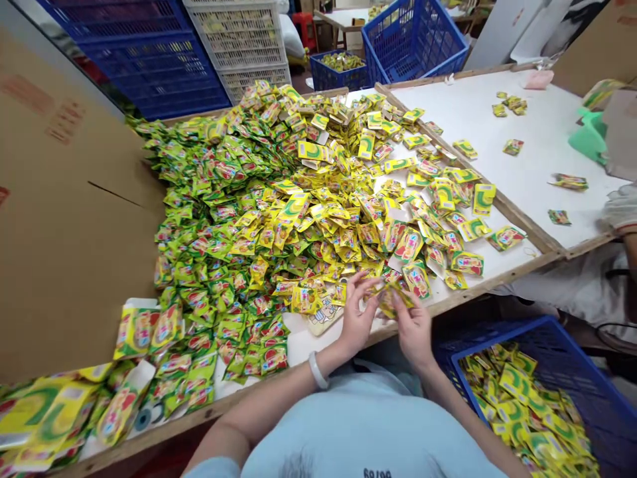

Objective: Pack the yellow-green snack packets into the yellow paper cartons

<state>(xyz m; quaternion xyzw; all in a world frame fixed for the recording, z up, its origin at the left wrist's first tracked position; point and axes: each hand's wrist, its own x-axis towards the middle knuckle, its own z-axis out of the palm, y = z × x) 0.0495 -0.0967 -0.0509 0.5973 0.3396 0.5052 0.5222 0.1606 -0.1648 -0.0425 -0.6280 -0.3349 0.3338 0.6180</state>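
Just over the table's near edge, my left hand [359, 312] and my right hand [414, 325] meet at a small yellow packet [387, 303]. The right thumb presses on its face, and the left thumb and fingers pinch its left side. Print on the packet is too blurred to read. Beside my left hand lies a flat card or case with a cartoon figure [324, 315]. Right in front of both hands spreads a heap of yellow packets [343, 226], mixed with flat yellow boxes [409, 244]. Green packets [223, 226] are piled to the left.
Cardboard cartons [74, 199] stand at the left. A blue crate [547, 328] of yellow packets sits low at my right. Wooden strips [517, 216] edge and divide the white table. A person's gloved hand [622, 207] is at the far right. Blue crates [154, 70] are stacked behind.
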